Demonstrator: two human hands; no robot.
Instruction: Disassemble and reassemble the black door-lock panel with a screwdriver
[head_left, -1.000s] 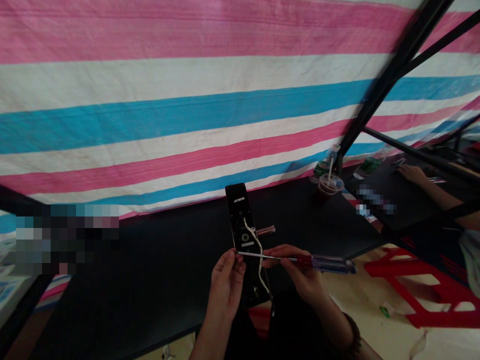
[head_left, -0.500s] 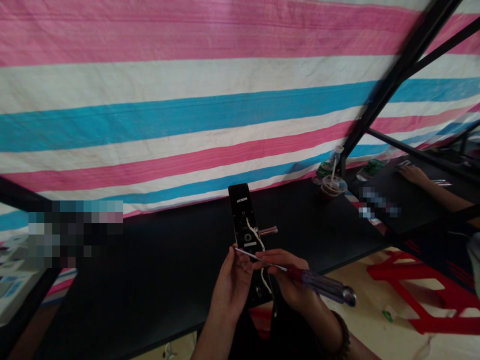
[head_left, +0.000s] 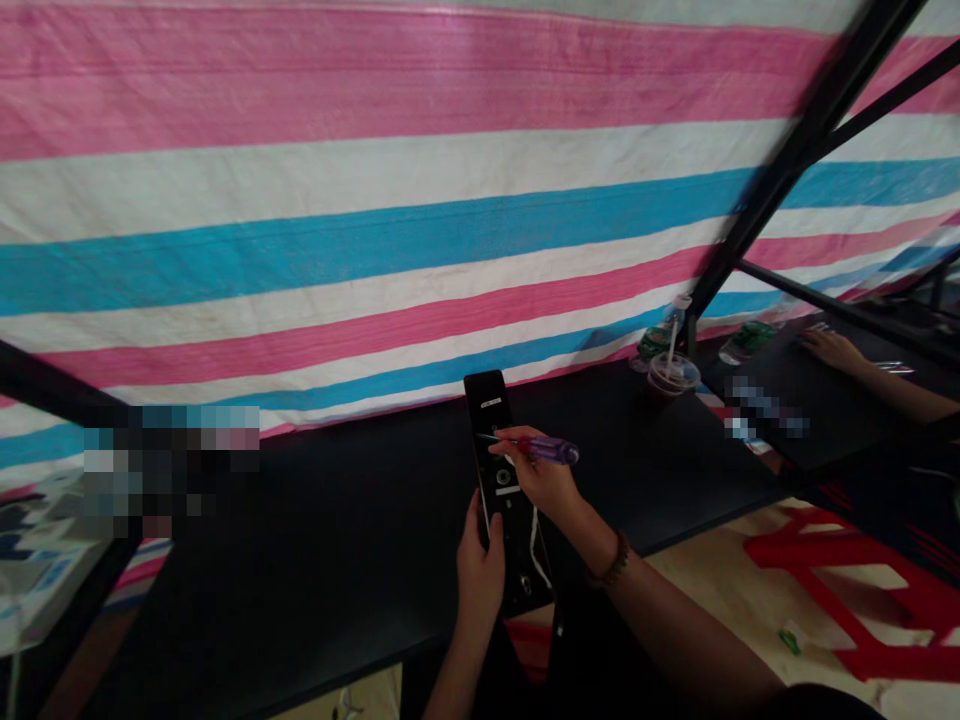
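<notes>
A long black panel [head_left: 517, 525] with rounded corners, small round fittings and pale labels lies lengthwise in front of me, its near end at the table's front edge. My left hand [head_left: 481, 560] grips its left side, thumb on the face. In my right hand [head_left: 546, 488] is a screwdriver [head_left: 553, 450] with a clear purple-red handle, held nearly level. Its shaft points left, and the tip is over the panel's upper part; whether it touches, I cannot tell. A white cable [head_left: 534, 545] runs along the panel's lower right, partly hidden by my right hand.
The black table [head_left: 315, 540] stretches to both sides. At its back right stand a plastic cup [head_left: 673, 375] with a straw and a bottle [head_left: 654, 342]. Another person's hand [head_left: 832, 350] rests on the neighbouring table. A red stool [head_left: 817, 580] stands below. Striped sheeting [head_left: 375, 250] hangs behind.
My right hand has moved up the panel with the screwdriver, away from my left fingers. The left hand has gone from the screwdriver's tip to the panel's left edge.
</notes>
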